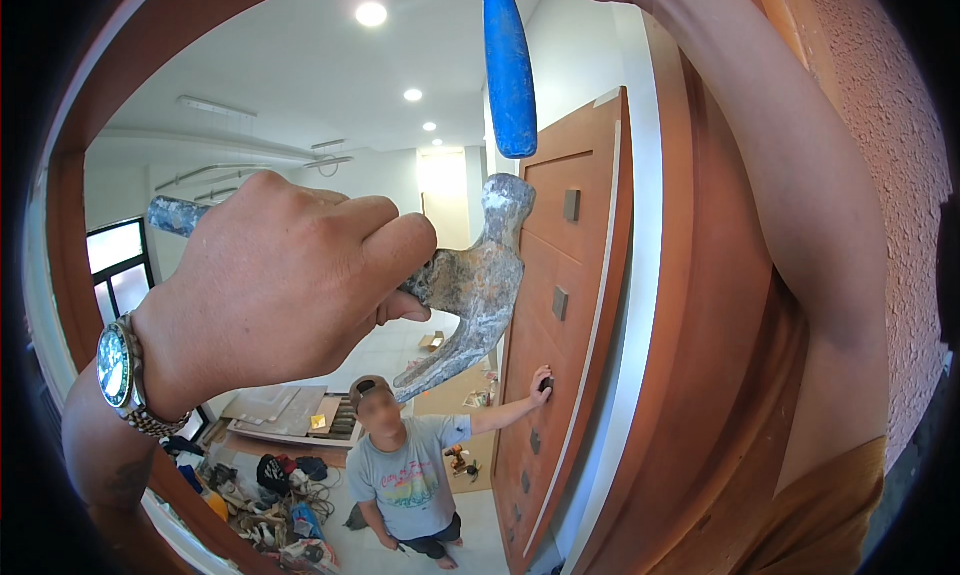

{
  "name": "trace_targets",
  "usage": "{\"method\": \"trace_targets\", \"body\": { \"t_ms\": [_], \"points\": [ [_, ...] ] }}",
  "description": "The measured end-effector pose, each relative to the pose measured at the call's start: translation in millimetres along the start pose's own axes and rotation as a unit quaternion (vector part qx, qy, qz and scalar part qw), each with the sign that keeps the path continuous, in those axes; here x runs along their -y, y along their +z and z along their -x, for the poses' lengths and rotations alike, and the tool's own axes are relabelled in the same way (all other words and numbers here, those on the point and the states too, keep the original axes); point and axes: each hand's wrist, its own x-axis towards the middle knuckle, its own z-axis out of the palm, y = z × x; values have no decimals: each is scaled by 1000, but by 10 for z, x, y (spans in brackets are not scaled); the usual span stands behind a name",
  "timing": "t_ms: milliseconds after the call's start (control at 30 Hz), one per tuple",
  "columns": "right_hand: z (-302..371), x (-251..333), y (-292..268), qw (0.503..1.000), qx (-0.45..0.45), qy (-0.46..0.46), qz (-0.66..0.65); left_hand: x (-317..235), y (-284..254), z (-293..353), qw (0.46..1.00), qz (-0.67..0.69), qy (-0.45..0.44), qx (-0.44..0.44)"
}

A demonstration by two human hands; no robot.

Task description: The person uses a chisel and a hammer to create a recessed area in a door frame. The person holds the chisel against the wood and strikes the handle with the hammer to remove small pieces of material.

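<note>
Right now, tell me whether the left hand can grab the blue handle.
Probably not without letting go: the left hand is closed around the hammer, though the blue handle looks unobstructed.

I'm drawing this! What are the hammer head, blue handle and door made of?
Hammer head: probably steel, dull and rough, grey with whitish smears. Blue handle: maybe plastic, evenly coloured, scuffed. Door: perhaps wood, smooth and reddish-brown with grooved panels.
</note>
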Motion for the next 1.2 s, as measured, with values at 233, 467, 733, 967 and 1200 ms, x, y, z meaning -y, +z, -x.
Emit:
{"method": "trace_targets", "body": {
  "t_ms": [233, 467, 733, 967, 1200],
  "points": [
    [18, -11, -31, 999, 27, -19, 0, 13, 4, -6, 1000, -7, 5, -11],
    [-204, -68, 1, 1000, -4, 27, -14, 14, 13, 8, 1000, -13, 4, -7],
    [23, 18, -2, 1000, -11, 5, 6, 5, -11, -15, 1000, -8, 11, -15],
    [93, 21, -119, 999, -32, 5, 18, -28, 20, -112, 998, -9, 35, -52],
    [-88, 24, 58, 1000, -11, -4, -27, -1, 83, 43, 999, -4, -10, -50]
  ]
}}
